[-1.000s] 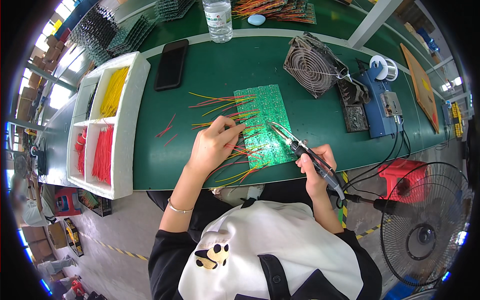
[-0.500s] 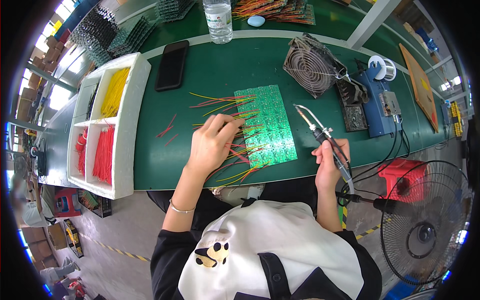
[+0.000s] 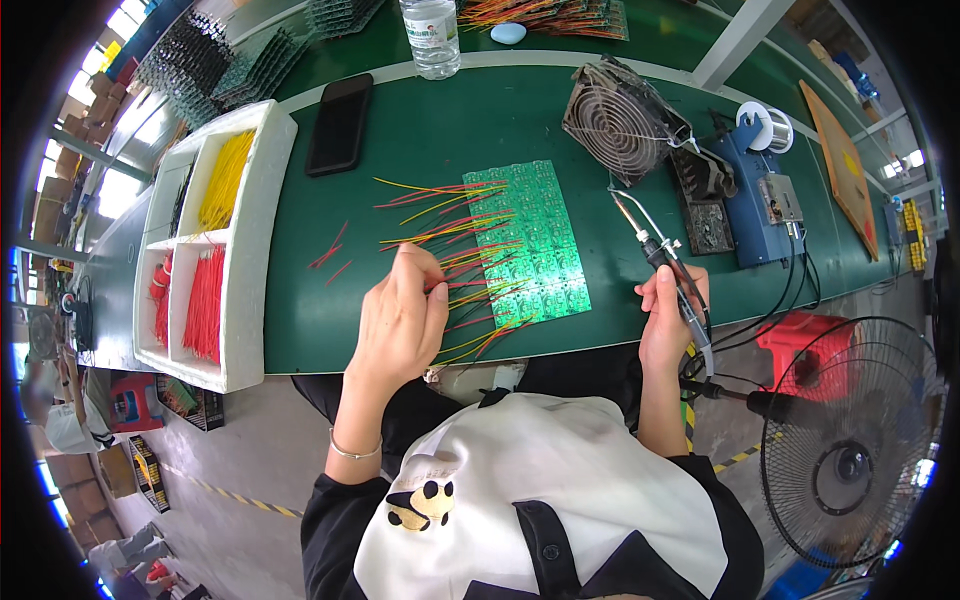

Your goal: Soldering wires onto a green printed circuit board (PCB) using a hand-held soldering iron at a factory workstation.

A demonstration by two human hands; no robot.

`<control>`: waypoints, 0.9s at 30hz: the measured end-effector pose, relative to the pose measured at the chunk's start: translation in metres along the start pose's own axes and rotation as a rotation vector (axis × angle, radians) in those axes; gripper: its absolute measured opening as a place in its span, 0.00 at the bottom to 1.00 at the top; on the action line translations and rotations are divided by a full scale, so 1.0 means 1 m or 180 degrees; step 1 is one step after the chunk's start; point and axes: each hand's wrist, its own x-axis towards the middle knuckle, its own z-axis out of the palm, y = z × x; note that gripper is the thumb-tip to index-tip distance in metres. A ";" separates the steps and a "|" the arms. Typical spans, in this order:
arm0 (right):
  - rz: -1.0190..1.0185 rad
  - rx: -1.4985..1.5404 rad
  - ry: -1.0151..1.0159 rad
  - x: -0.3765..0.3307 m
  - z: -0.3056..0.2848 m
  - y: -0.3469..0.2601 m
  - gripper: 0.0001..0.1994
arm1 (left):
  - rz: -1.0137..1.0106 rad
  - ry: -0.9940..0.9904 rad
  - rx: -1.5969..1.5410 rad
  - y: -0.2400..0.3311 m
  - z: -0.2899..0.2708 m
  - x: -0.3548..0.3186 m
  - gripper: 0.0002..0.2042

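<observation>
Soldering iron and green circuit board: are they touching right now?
Apart. The head view shows a strip of green tabletop between the soldering iron and the circuit board.

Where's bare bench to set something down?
Free: upper middle, between phone and small fan, beyond the circuit board; a narrow strip between board and right hand. Crowded: left of the board, wires and left hand; right end, small fan and blue box.

Green bench (image 3: 420,130), pale strip (image 3: 520,58) along far edge. Toward left end, divided white foam box (image 3: 255,250). Near far edge, left of middle, black phone (image 3: 339,125) lying flat. Left half, loose red wire pieces (image 3: 328,254). Toward near edge, mid-length, green circuit board (image 3: 540,240), red and yellow wires (image 3: 475,222) reaching left. Near far edge, right of middle, square fan (image 3: 615,125). Toward right end, blue unit (image 3: 750,200), dark metal holder (image 3: 708,220) beside it.
</observation>
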 end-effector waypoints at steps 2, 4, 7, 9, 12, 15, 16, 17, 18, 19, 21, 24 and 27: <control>0.0105 0.0041 -0.0099 -0.006 -0.001 -0.003 0.08 | -0.0198 -0.0180 -0.0016 0.006 0.006 -0.002 0.03; 0.0173 0.0086 -0.0165 -0.012 0.000 -0.006 0.07 | -0.0249 -0.0158 -0.0120 0.004 0.015 -0.004 0.03; 0.0275 0.0146 -0.0353 -0.022 -0.003 -0.005 0.07 | -0.0425 -0.0124 -0.0229 -0.001 0.027 -0.010 0.04; 0.0350 0.0177 -0.0398 -0.027 -0.004 -0.006 0.07 | -0.0300 0.0031 -0.0105 -0.003 0.032 -0.012 0.04; 0.0336 0.0123 -0.0516 -0.031 -0.006 -0.007 0.07 | -0.0221 0.0144 -0.0110 -0.007 0.038 -0.014 0.05; 0.0316 0.0167 -0.0544 -0.031 -0.007 -0.006 0.07 | -0.0212 0.0147 -0.0174 -0.007 0.038 -0.013 0.05; 0.0322 0.0163 -0.0547 -0.031 -0.007 -0.006 0.07 | -0.0219 0.0146 -0.0176 -0.007 0.038 -0.013 0.05; 0.0328 0.0145 -0.0554 -0.031 -0.008 -0.006 0.07 | -0.0231 0.0156 -0.0196 -0.007 0.038 -0.013 0.05; 0.0332 0.0127 -0.0560 -0.030 -0.008 -0.006 0.07 | -0.0242 0.0167 -0.0217 -0.007 0.038 -0.013 0.05; 0.0341 0.0126 -0.0569 -0.030 -0.008 -0.006 0.07 | -0.0255 0.0169 -0.0214 -0.007 0.038 -0.013 0.05; 0.0335 0.0125 -0.0602 -0.030 -0.007 -0.006 0.08 | -0.0257 0.0233 -0.0238 -0.008 0.037 -0.013 0.05; 0.0329 0.0123 -0.0648 -0.033 -0.008 -0.007 0.08 | -0.0324 0.0177 -0.0245 -0.008 0.037 -0.014 0.05; 0.0375 0.0058 -0.0698 -0.034 -0.008 -0.006 0.08 | -0.0292 0.0109 -0.0239 -0.008 0.037 -0.012 0.04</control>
